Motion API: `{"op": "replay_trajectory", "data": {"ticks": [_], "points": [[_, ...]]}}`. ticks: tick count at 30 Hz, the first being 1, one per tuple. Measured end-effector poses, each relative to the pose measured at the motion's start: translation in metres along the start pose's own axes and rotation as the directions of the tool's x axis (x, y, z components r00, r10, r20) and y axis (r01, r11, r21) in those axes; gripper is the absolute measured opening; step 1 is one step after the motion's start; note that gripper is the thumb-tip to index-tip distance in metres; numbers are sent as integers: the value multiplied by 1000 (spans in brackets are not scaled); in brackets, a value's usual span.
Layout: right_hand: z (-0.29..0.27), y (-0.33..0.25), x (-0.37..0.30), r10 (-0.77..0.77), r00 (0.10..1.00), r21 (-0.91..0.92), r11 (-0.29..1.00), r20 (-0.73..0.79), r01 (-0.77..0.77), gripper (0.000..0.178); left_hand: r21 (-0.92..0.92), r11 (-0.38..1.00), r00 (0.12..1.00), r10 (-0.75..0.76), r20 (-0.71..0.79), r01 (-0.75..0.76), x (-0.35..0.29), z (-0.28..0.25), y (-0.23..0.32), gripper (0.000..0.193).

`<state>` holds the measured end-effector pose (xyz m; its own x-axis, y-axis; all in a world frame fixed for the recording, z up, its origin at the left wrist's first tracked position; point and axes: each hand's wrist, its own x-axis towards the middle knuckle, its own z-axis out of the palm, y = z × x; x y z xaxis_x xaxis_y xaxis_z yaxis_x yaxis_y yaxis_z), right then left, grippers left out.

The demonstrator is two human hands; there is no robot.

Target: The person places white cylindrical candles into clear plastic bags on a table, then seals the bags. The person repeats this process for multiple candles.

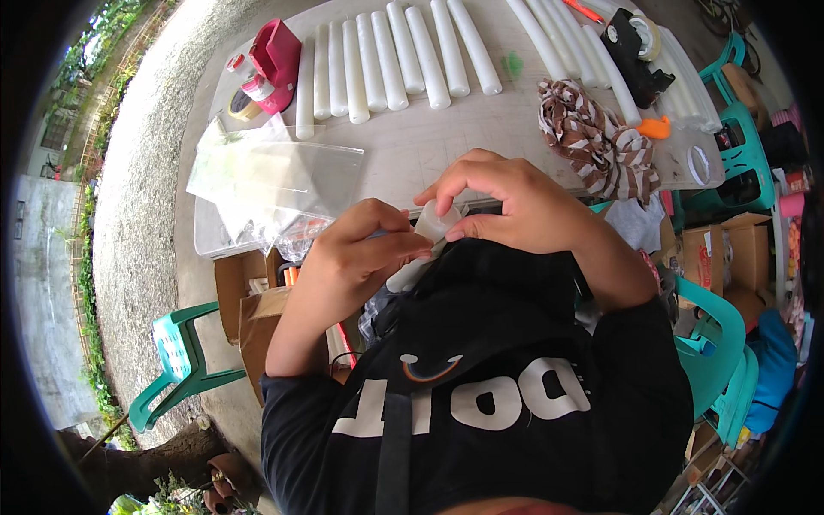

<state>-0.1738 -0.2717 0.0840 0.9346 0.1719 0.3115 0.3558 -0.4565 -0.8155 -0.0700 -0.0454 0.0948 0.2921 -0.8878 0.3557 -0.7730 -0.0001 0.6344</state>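
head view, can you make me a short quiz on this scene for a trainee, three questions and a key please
1. True or false: the brown-and-white cloth lies to the left of the clear plastic sleeves.
2. What colour is the plastic chair at the lower left? A) red B) teal green C) white
3. Name the pale object between the left hand and the right hand.

Key:
1. False; it lies to their right.
2. B
3. A white candle.

Table (pixel 506 129) bears candles (pixel 387 60) (all white), patterned cloth (pixel 592 137).
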Motion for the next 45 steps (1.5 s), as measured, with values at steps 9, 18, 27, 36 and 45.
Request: {"op": "replay_trajectory", "data": {"ticks": [9,18,27,36,45], "points": [[13,18,2,-77,997,17,997,-22,77,42,-46,998,998,-53,-44,51,-2,0,-7,31],[30,43,0,269,962,217,938,42,-271,44,-697,700,960,-274,-58,158,-26,49,-58,86],[14,64,2,452,890,167,884,-66,-436,44,-222,708,736,-595,324,670,-99,96,-122,56],[-68,81,-53,-80,849,-852,73,-523,-518,54,-572,490,752,-472,460,658,-81,81,-114,38],[-62,144,-90,127,735,-670,333,-666,-664,30,-729,393,826,-332,455,560,-46,71,-90,40]]}}
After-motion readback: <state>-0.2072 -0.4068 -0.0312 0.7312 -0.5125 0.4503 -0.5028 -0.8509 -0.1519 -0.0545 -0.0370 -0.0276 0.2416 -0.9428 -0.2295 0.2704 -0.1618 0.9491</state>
